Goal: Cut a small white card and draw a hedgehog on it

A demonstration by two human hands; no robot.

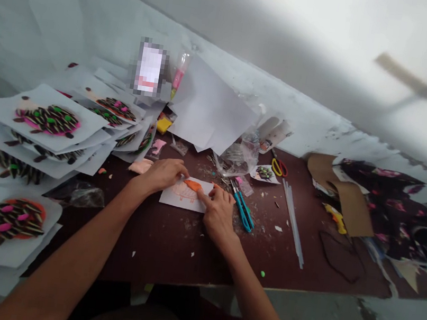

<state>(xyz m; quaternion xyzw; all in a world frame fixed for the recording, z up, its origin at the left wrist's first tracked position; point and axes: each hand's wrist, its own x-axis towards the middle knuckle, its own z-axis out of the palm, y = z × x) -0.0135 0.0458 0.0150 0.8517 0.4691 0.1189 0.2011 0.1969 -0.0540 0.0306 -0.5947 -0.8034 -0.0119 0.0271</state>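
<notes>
A white sheet with a drawn outline lies on the dark red table in front of me. On its upper part is a flat piece of orange clay. My left hand rests at the sheet's upper left, fingers bent together near the clay's left end; whether anything is between them is too small to tell. My right hand lies over the sheet's right edge, its index finger touching the clay's right end and the other fingers spread.
Stacked hedgehog pictures fill the left side. Teal-handled pliers lie just right of my right hand. Farther right are scissors, clear sticks, a yellow glue gun and dark floral cloth. Plastic bags lie behind.
</notes>
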